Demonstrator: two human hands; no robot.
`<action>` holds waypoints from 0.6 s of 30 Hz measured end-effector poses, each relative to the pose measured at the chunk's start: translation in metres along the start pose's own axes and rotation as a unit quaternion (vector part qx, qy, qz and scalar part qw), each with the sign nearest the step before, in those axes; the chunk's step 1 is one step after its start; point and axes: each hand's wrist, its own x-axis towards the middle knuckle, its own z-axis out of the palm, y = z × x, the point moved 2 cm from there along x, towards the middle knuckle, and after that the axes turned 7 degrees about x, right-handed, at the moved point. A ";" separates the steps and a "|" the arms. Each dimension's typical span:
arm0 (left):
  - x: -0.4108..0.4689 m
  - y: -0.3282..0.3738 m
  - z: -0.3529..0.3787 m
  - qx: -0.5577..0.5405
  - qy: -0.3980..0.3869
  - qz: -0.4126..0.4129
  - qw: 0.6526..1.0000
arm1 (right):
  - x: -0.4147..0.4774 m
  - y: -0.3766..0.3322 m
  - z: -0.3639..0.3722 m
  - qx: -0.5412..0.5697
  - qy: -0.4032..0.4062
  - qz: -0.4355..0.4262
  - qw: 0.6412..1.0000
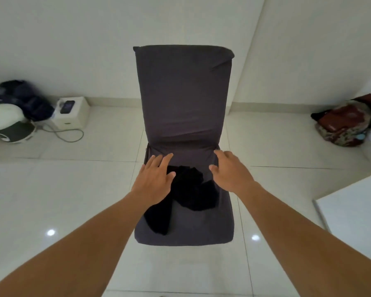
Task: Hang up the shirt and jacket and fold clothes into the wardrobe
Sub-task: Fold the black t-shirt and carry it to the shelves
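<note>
Crumpled black garment (pixel 191 189) on smooth fabric-covered chair (pixel 184 93), left hand (pixel 155 179) and right hand (pixel 229 170) spread flat above.

Dim, even indoor light with a cool grey-green cast. Two small round glare spots shine on the glossy white floor tiles (pixel 51 189), so the light comes from above. The crumpled black garment (pixel 191 189) on the dark grey fabric-covered chair (pixel 184 93) is so dark that its folds vanish. Wide-angle distortion bends the wall edges and swells the bare forearms (pixel 73 254) at the lower corners. The dark bundle (pixel 24 97) at the left edge is blurred.
</note>
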 end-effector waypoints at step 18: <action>0.095 -0.089 0.193 -0.003 -0.155 -0.063 0.986 | 0.148 0.034 0.222 -0.046 -0.130 -0.010 0.990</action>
